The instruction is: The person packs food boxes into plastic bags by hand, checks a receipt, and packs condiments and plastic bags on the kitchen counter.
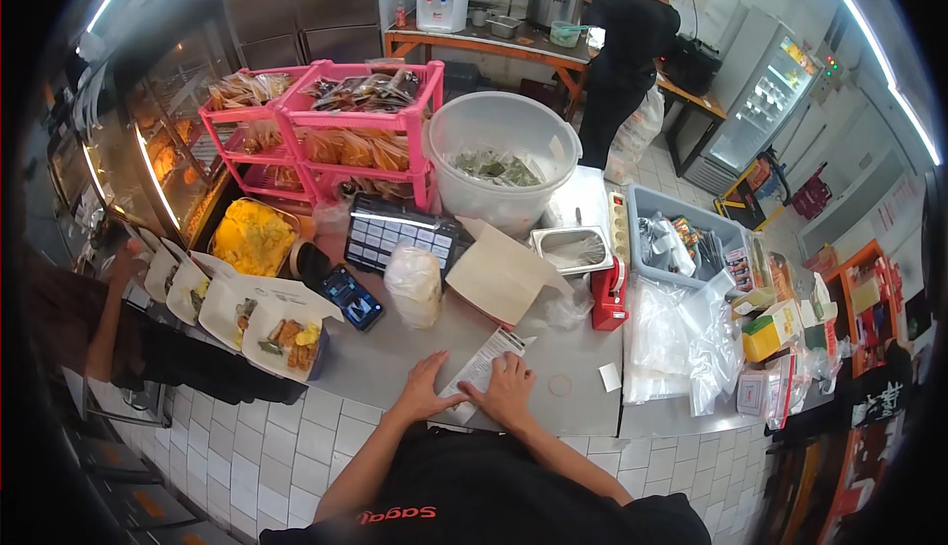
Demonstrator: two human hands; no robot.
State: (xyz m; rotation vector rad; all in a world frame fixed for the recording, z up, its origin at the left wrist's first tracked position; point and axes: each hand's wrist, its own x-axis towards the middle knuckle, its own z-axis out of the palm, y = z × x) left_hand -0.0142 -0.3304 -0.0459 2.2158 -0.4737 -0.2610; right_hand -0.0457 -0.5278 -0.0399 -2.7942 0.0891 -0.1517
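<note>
A long printed paper slip [486, 355] lies slantwise on the grey counter near its front edge. My left hand [425, 390] rests on its lower left side, thumb stretched toward the slip and fingers apart. On the other side, my right hand [507, 387] lies over the slip's right edge with its fingers spread. Both thumbs come close together at the lower part of the paper. Just beyond is an open cardboard box [497, 271], with a plastic-wrapped white bundle [413, 286] to its left. A thin rubber band [560, 385] lies right of my right hand.
Food boxes [284, 340], a phone [351, 298] and a black keypad [400, 234] are left. Behind stand pink racks [360, 116] and a white tub [504, 204]. A red tape dispenser [608, 298] and plastic bags [667, 333] are right. One person stands left, another behind.
</note>
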